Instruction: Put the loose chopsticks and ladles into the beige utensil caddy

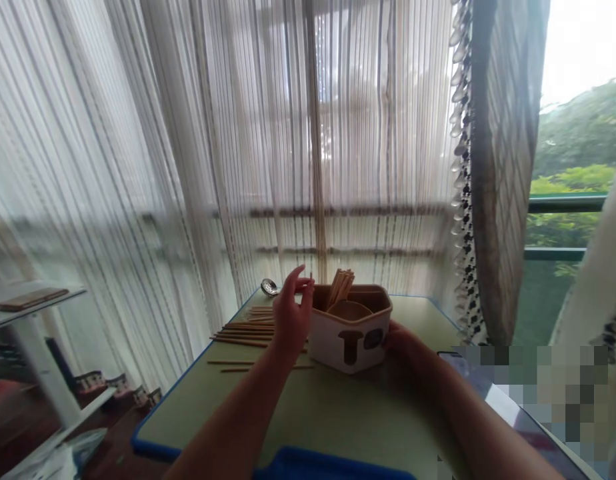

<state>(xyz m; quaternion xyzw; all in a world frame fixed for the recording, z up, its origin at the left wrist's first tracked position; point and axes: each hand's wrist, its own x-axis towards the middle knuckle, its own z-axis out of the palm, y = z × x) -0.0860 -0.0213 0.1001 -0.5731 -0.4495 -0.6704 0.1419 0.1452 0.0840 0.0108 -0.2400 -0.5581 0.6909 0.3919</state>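
Before tall, sheer, grey-and-white striped curtains (268, 167) stood a smooth, pale green table with a blue edge (358, 420). And on it, centre stage: an open, angular white bin with a brown rim (325, 343)! Against its right wall went the right hand (401, 339), fingers mostly hidden; gripping or merely bracing, you couldn't tell. A slip or a hard nudge there could have skewed the whole bin. Up at the left rim, the left hand (294, 307) had thumb and fingertips drawn close; whether they pinched anything, impossible to say. Below, long, round, brown sticks, apparently wooden (245, 337), lay roughly parallel, liable to roll if the left forearm (228, 420) brushed them. Inside the bin curved a rounded brown form (351, 310), and behind it leaned a bundle of slim tan sticks (341, 283), tops above the rim; one knock could have spread them. Farther left, a shiny, round-headed, perforated metal ladle (269, 287), then short, thin, pale sticks (262, 311), easily scattered.
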